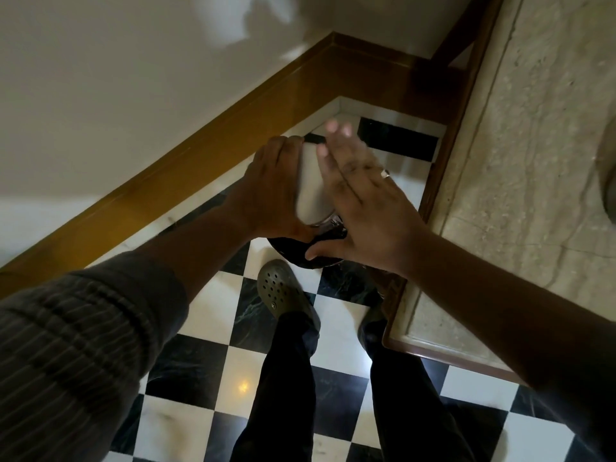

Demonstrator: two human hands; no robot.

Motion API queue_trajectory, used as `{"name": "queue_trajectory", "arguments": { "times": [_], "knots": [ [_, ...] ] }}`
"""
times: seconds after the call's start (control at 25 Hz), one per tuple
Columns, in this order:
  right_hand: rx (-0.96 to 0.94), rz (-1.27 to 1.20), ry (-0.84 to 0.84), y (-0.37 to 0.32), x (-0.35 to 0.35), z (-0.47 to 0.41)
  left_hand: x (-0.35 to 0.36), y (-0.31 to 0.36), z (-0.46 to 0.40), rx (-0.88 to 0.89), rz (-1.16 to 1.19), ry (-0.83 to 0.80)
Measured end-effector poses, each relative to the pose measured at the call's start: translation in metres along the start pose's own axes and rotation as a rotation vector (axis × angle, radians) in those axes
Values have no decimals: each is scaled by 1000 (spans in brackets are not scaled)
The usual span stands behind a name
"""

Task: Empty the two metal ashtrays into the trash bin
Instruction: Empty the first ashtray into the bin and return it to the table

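The left hand curls around the rim of a round metal ashtray, gripping it from the nine o'clock side with the pale, smooth underside turned up toward the camera. The right hand is flat and spread, fingers straight and blurred, lying against the ashtray's three o'clock side; a ring shows on one finger. Whether the palm actually touches the metal cannot be told through the blur. Directly below the ashtray sits the trash bin, only a dark, glossy curved rim visible between the two wrists.

The floor is polished checkerboard tile, black marbled squares alternating with white, catching a small glint of light. A varnished wooden skirting board runs along a plain cream wall toward twelve o'clock. At three o'clock a stone-textured beige worktop with a dark wooden edge fills the frame. At six o'clock stand dark trousers and an olive perforated clog. The left arm wears a ribbed striped sleeve.
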State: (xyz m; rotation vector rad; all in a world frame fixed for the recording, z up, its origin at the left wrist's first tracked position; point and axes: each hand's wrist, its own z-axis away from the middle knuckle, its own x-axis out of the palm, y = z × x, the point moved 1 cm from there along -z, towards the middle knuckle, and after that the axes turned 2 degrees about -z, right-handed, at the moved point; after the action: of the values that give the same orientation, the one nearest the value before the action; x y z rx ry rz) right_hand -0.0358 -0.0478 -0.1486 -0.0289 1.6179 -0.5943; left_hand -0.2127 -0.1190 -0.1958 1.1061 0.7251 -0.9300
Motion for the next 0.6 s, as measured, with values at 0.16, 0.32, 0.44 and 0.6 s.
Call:
{"name": "queue_trajectory", "arguments": {
  "times": [0.16, 0.32, 0.44, 0.6],
  "knots": [
    [6, 95, -283, -4, 16, 11, -1, 9, -2, -26, 27, 43],
    [0, 107, -300, -8, 18, 16, 10, 7, 8, -38, 21, 30],
    [1, 40, 61, -18, -6, 9, 17, 5, 8, -27, 8, 18],
    [2, 152, -315, -1, 16, 17, 14, 7, 3, -20, 34, 72]
  ]
}}
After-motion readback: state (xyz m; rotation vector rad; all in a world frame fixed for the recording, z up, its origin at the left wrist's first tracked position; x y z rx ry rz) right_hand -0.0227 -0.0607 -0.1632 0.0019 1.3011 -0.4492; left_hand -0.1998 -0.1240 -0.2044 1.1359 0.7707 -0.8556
